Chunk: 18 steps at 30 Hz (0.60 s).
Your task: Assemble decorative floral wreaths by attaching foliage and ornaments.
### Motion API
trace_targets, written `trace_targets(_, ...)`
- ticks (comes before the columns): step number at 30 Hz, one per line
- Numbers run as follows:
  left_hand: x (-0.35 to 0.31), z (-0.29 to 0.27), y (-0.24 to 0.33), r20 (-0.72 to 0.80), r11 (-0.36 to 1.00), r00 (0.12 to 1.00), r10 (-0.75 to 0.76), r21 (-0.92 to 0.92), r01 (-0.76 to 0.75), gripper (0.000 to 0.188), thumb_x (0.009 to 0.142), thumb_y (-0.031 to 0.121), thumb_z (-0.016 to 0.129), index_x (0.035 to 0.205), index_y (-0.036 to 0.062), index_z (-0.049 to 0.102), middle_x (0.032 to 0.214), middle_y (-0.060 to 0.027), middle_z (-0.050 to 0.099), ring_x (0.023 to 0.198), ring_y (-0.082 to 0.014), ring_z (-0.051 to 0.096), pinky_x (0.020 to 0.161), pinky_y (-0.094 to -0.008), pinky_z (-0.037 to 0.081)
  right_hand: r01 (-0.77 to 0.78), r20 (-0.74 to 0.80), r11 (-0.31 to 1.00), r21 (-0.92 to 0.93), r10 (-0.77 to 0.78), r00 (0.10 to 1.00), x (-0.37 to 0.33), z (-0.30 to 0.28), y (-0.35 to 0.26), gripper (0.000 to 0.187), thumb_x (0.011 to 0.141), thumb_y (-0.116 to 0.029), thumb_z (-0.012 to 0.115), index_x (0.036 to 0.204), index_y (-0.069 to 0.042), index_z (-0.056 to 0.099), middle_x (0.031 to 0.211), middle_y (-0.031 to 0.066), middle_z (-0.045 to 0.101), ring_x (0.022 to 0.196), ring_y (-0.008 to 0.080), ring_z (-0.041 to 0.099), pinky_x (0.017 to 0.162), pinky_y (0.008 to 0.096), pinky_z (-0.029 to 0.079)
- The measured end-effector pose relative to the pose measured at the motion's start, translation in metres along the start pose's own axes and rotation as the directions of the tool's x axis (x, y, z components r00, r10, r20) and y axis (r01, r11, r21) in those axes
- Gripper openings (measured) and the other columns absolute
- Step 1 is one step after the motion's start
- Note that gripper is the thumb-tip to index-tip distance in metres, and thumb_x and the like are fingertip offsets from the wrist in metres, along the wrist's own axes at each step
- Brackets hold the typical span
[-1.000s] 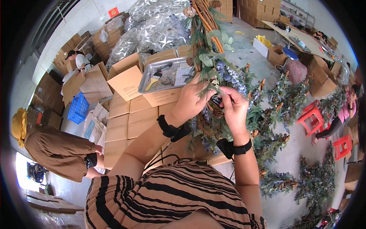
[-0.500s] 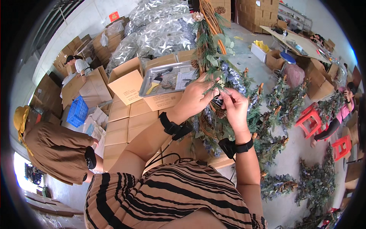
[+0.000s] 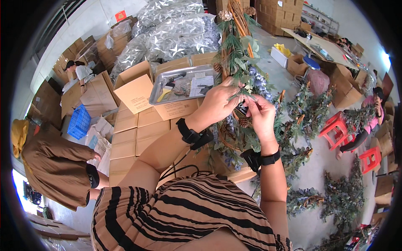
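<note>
Brown cardboard boxes (image 3: 134,125) stand stacked in front of the person, flat-topped and closed, and one open box carries a rectangular metal tray (image 3: 184,83) with a white paper sheet and small tools in it. More brown cartons are piled along the far wall, where a small red sign (image 3: 120,15) hangs. A blue plastic crate (image 3: 78,122) stands at the left. The wreath (image 3: 236,67) is upright before the person, made of brown twigs with green leaves, pine cones and pale blue flowers. The left hand (image 3: 217,102) is closed around a green sprig of it; the right hand (image 3: 259,113) pinches, probably, a small dark tag just beside. Two red stools (image 3: 337,127) stand at the right.
</note>
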<state>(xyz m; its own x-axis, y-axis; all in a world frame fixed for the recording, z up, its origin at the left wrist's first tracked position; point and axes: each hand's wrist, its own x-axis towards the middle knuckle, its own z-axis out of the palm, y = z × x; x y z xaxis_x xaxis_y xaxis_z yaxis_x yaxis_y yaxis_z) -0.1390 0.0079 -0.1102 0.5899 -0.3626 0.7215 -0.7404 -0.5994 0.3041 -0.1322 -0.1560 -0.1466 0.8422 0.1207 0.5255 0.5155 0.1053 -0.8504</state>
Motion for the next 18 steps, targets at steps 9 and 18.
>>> trace_targets(9,0.0018,0.0005,-0.0004,-0.035,0.999,0.998,0.046,0.001,-0.046,0.018,0.08,0.013,0.055,0.095,0.0034,0.061,0.105,-0.0145,0.058,0.091,-0.034,0.058,0.076,-0.0403,0.047,0.013,0.008,0.999,-0.032,-0.012,1.0,0.0016,-0.0012,-0.0018,0.012,0.084,0.0,0.056,0.092,0.003,0.064,0.068,0.0022,0.06,0.051,0.0058,0.05,0.047,0.0204,0.042)
trace_targets(18,0.0033,-0.0021,0.0054,-0.028,1.0,1.0,0.008,0.014,-0.008,0.02,0.077,0.008,0.058,0.095,0.0015,0.061,0.105,-0.0156,0.058,0.089,-0.0348,0.057,0.074,-0.0399,0.048,0.091,0.022,0.972,-0.218,-0.088,0.996,0.0042,-0.0015,-0.0069,0.009,0.081,0.0,0.058,0.088,0.002,0.064,0.066,0.0061,0.061,0.053,0.0106,0.054,0.05,0.0246,0.044)
